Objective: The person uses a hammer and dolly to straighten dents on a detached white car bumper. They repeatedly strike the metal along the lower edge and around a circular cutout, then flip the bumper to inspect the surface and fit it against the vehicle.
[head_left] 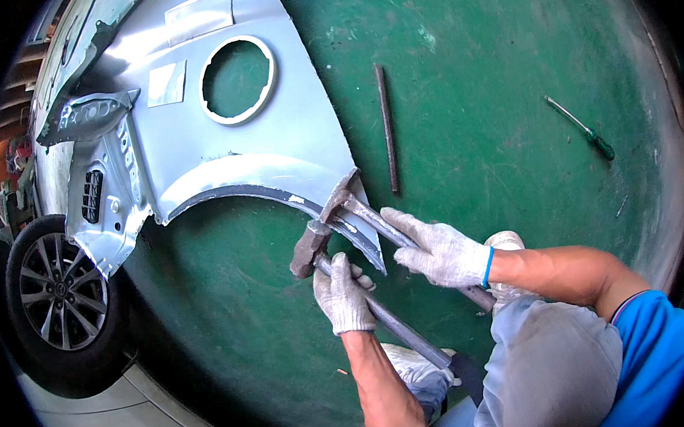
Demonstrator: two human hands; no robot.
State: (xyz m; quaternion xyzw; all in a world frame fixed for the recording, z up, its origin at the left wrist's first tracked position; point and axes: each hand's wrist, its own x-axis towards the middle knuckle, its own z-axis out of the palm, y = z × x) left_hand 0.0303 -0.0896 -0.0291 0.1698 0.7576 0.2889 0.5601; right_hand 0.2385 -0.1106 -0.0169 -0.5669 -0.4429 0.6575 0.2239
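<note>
A silver car body panel (177,130) lies on the green floor, with a curved wheel arch and a white-rimmed round opening. My left hand (343,294), in a white knit glove, is closed round the handle of a hammer with a blocky brown head (308,249). That head sits beside the arch's lower tip, at the panel's edge. In my right hand (440,253), also gloved, is a second hammer, whose rusty flat head (339,195) is over the same tip. Whether either head touches the metal, I cannot tell.
Right of the panel, a thin dark metal rod (386,131) lies on the floor (485,108). Farther right is a screwdriver (586,131) with a green handle. A car wheel (60,293) stands at the left, next to a light car body (126,419). My knee (555,365) is at lower right.
</note>
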